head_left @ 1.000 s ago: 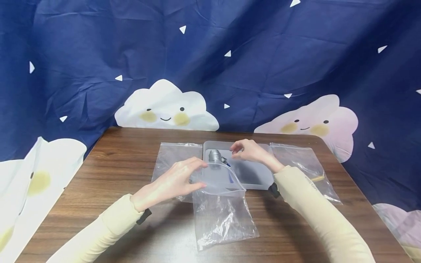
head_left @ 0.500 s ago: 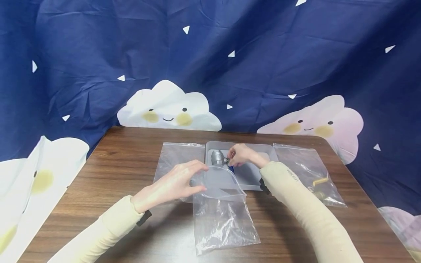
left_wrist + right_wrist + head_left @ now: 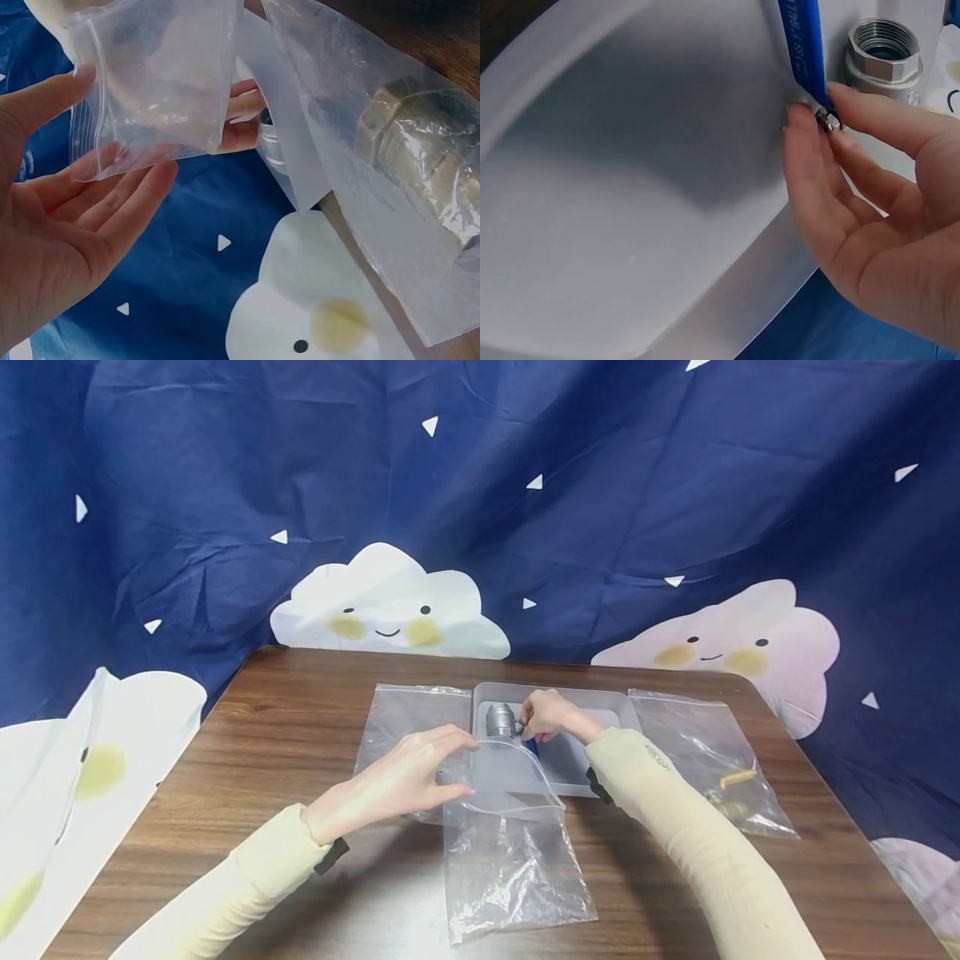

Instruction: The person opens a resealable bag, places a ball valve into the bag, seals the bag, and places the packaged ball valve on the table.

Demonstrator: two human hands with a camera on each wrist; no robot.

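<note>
A steel ball valve with a blue lever sits at the left end of the white tray. My right hand pinches it at the nut where the lever joins the body; its threaded mouth faces up in the right wrist view. In front of the tray, my left hand holds a clear zip bag near its mouth, thumb and fingers spread apart at its edges. The bag's mouth gapes toward the tray, and its lower part lies on the table. Exactly how the fingertips meet the plastic is unclear.
A second clear bag lies left of the tray, partly behind my left hand; a brass-coloured fitting shows inside it. Right of the tray lies another bag containing a brass piece with a yellow handle. A blue cloth hangs behind the table.
My right hand has come down and left from above the tray to the ball valve and now pinches it. The left hand keeps its hold on the bag.
</note>
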